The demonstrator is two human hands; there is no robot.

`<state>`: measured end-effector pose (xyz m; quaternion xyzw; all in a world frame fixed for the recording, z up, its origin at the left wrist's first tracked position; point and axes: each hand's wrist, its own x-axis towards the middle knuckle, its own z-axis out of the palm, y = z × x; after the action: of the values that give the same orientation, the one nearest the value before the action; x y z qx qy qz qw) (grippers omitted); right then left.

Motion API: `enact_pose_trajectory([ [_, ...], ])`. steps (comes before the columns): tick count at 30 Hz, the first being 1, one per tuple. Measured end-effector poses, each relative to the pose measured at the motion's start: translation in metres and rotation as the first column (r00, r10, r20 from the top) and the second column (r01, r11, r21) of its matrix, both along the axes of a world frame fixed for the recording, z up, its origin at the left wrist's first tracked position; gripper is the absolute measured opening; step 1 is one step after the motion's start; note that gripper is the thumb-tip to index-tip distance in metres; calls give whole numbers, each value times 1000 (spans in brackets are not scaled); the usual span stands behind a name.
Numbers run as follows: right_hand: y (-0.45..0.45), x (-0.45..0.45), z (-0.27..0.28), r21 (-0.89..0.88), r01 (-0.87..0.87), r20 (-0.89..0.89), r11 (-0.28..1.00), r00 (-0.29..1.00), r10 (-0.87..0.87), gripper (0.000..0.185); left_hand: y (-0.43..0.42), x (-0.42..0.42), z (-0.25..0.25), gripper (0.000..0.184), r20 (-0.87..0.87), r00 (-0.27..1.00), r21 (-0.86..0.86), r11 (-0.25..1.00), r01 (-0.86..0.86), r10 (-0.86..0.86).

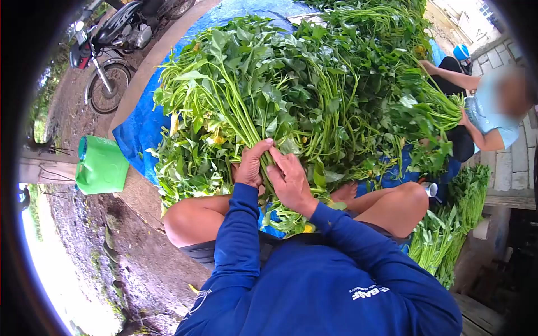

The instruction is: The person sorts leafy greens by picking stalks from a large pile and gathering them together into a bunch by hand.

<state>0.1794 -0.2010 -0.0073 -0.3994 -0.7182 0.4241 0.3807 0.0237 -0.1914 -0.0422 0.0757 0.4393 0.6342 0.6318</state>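
A bunch of long-stemmed leafy greens (238,109) stands tilted in front of me, its pale stems running down to my hands. My left hand (250,164) is closed around the lower stems, thumb pointing up along them. My right hand (290,182) is beside it, fingers curled against the stems' lower part, with the fingertips partly hidden. Just beyond my hands lies a large heap of the same greens (314,84), with a few yellowed leaves (214,140) among them. Loose leaves lie between my crossed legs.
A blue tarp (134,137) lies under the heap. At left are a green container (102,166) and a parked motorcycle (115,50). Another person (493,106) at right holds a bunch of greens. Stacked bundles (448,241) lie by my right knee, near a white cup (430,189).
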Motion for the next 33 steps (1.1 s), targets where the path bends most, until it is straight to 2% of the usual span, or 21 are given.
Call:
enact_pose_trajectory([
  [1,-2,-1,13,72,5,-18,997,1000,-4,45,-3,-5,10,23,-12,1000,14,1000,23,-23],
  [2,-2,6,38,-32,-72,-4,997,997,72,40,-6,-10,18,27,-22,999,26,998,48,-48],
  [3,4,18,49,-79,-162,-72,984,985,156,38,-8,-14,22,30,-30,997,36,997,73,-72],
  [4,17,32,56,-118,-255,-141,960,961,238,36,-9,-22,19,32,-105,993,56,997,57,-51],
  [5,30,47,63,-151,-348,-210,925,926,313,33,-8,-22,29,33,-110,994,64,998,7,0],
  [7,57,74,79,-521,-234,-371,821,928,29,23,-6,-24,45,29,-118,992,34,999,-43,46],
  [9,83,98,79,-420,23,-268,907,952,-148,15,-5,-31,62,34,-76,997,34,999,28,-25],
  [12,84,122,105,-378,-31,-276,925,958,-80,12,6,-31,71,36,-132,987,223,973,-60,92],
  [14,70,119,115,-194,-128,-171,973,981,95,14,9,-33,74,36,-149,985,224,973,-52,87],
  [16,61,113,120,88,-287,23,954,958,286,19,10,-30,81,36,-177,980,220,974,-51,91],
  [19,50,107,113,-89,-411,260,907,870,419,23,9,-30,81,38,-212,974,207,978,-34,79],
  [20,50,104,109,-155,-420,252,894,858,447,23,8,-27,82,40,-236,967,229,973,-39,95],
  [23,38,95,85,-329,-288,-32,899,955,294,25,1,-18,86,38,-294,948,252,967,-49,125],
  [26,27,89,74,-392,-88,-30,916,996,83,24,-5,-23,79,36,-315,939,227,971,-70,141],
  [29,29,89,67,-245,-233,78,941,963,259,20,-10,-24,75,32,-323,936,182,979,-88,144],
  [30,31,89,66,-351,-279,87,894,941,328,20,-11,-27,67,32,-339,927,176,979,-103,158],
  [33,24,80,44,-381,-69,-76,922,996,43,20,-8,-28,64,32,-354,926,145,986,-86,133],
])
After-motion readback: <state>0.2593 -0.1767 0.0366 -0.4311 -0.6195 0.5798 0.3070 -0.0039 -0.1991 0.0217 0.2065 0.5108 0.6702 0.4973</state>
